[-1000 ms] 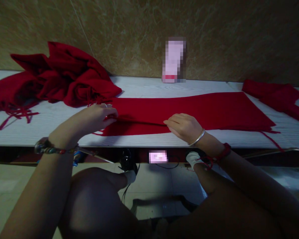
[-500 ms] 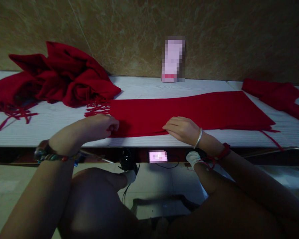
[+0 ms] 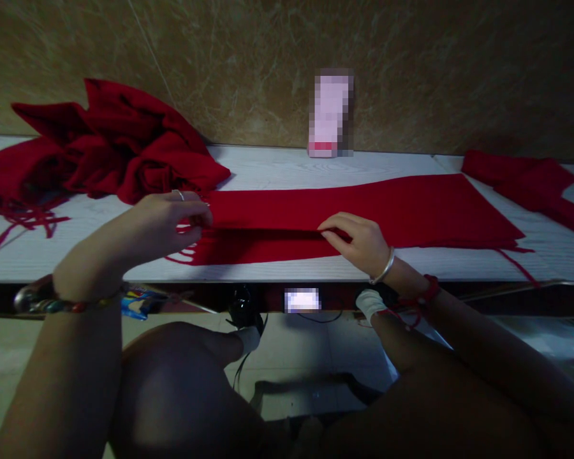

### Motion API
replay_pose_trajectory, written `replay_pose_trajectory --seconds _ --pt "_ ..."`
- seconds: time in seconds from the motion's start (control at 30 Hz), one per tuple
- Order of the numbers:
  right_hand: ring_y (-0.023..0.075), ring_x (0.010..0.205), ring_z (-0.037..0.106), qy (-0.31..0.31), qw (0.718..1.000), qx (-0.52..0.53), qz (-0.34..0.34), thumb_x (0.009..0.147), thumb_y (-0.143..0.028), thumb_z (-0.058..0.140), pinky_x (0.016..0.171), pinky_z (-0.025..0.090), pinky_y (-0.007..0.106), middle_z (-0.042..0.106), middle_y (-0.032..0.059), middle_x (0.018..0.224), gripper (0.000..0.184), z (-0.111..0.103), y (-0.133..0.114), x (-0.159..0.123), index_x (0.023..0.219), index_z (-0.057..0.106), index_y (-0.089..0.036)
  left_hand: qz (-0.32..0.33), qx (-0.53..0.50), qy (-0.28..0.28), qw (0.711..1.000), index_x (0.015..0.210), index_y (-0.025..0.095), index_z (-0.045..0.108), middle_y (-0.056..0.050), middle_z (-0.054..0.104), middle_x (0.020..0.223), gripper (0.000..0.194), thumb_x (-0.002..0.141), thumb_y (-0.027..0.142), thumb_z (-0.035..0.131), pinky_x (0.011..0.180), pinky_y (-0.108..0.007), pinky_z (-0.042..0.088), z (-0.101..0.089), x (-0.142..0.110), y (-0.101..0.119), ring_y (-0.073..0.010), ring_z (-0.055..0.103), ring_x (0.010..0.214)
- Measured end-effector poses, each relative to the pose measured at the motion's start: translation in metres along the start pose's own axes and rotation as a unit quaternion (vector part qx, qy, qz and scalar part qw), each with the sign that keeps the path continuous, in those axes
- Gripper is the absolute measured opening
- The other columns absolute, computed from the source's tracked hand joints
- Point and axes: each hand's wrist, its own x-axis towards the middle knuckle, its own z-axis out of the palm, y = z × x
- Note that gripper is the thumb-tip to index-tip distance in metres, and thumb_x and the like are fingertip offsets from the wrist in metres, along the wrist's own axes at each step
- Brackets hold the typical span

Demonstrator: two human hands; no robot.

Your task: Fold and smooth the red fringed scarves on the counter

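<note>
A red scarf (image 3: 392,210) with fringed ends lies lengthwise in flat layers along a white wood-grain table (image 3: 268,167). My left hand (image 3: 172,220) is closed at the scarf's left end, pinching the near part of a layer by the fringe. Farther right, my right hand (image 3: 356,239) pinches the same layer between thumb and fingers. Between the two hands that layer's edge is raised, with a dark shadow under it and the lower layer showing in front.
A crumpled heap of red fringed scarves (image 3: 124,146) lies to the left. Another piece of red cloth (image 3: 530,182) is at the right. A blurred pink object (image 3: 330,115) leans on the marbled wall (image 3: 249,76). Below the table edge is a blurred bright rectangle (image 3: 302,299).
Both hands lowered the scarf's layer edge to the near side, then lifted it again away from me. My left hand has also shifted left and now covers the fringe.
</note>
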Motion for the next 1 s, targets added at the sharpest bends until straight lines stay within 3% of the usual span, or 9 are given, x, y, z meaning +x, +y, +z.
replay_pose_trajectory --seconds 0.07,0.2,0.27,0.5,0.67,0.77,1.0 --pt "0.0166 0.083 0.064 -0.014 1.000 0.005 -0.017 0.088 -0.017 0.047 0.076 0.050 0.031 0.070 0.0058 0.087 0.018 -0.001 0.000 -0.001 0.088 0.065 -0.017 0.007 -0.012 -0.021 1.000 0.080 0.017 0.063 -0.006 0.064 0.084 0.024 0.073 0.025 0.042 0.071 -0.026 0.043 0.001 -0.003 -0.001 -0.0151 0.056 0.074" --pt "0.0182 0.093 0.064 -0.107 0.990 -0.016 -0.091 0.089 -0.016 0.045 0.082 0.049 0.033 0.071 0.0076 0.093 0.021 0.003 0.002 -0.004 0.086 0.065 -0.016 -0.010 -0.044 -0.211 0.976 0.077 0.017 0.063 -0.002 0.065 0.076 0.022 0.067 0.014 0.043 0.062 -0.024 0.041 0.012 0.001 0.005 -0.0135 0.056 0.066" --pt "0.0189 0.097 0.063 -0.125 0.986 -0.033 -0.108 0.090 -0.015 0.044 0.084 0.048 0.034 0.070 0.0084 0.096 0.021 0.005 0.004 -0.006 0.088 0.066 -0.015 -0.021 -0.046 -0.245 0.968 0.078 0.017 0.063 -0.002 0.066 0.075 0.025 0.066 0.010 0.042 0.059 -0.023 0.040 0.017 0.004 0.010 -0.0133 0.056 0.064" --pt "0.0183 0.100 0.061 -0.137 0.986 -0.033 -0.091 0.091 -0.018 0.043 0.086 0.047 0.037 0.069 0.0071 0.100 0.023 0.004 0.007 -0.007 0.092 0.066 -0.018 -0.052 -0.028 -0.253 0.966 0.076 0.017 0.064 -0.001 0.067 0.074 0.025 0.065 0.009 0.043 0.058 -0.022 0.041 0.009 0.007 0.020 -0.0123 0.056 0.064" --pt "0.0180 0.095 0.063 -0.102 0.994 0.005 -0.048 0.090 -0.017 0.043 0.084 0.049 0.035 0.070 0.0072 0.096 0.022 0.003 0.004 -0.007 0.091 0.064 -0.017 -0.022 -0.030 -0.208 0.977 0.084 0.016 0.065 -0.004 0.069 0.081 0.027 0.069 0.011 0.042 0.063 -0.024 0.044 0.011 0.006 0.010 -0.0137 0.058 0.069" --pt "0.0177 0.095 0.063 -0.077 0.996 0.032 -0.012 0.090 -0.018 0.042 0.085 0.050 0.036 0.069 0.0078 0.100 0.020 0.001 0.002 -0.008 0.095 0.062 -0.018 -0.020 -0.041 -0.212 0.976 0.086 0.016 0.064 -0.003 0.069 0.083 0.026 0.070 0.011 0.044 0.065 -0.024 0.044 0.012 0.004 0.004 -0.0141 0.059 0.071" --pt "0.0201 0.103 0.061 -0.140 0.987 0.016 -0.082 0.091 -0.020 0.042 0.092 0.043 0.042 0.069 0.0091 0.102 0.022 0.001 0.006 -0.008 0.092 0.064 -0.017 -0.014 -0.039 -0.246 0.968 0.077 0.018 0.064 -0.001 0.068 0.078 0.024 0.067 0.009 0.044 0.062 -0.023 0.042 0.010 0.005 0.016 -0.0133 0.058 0.067"
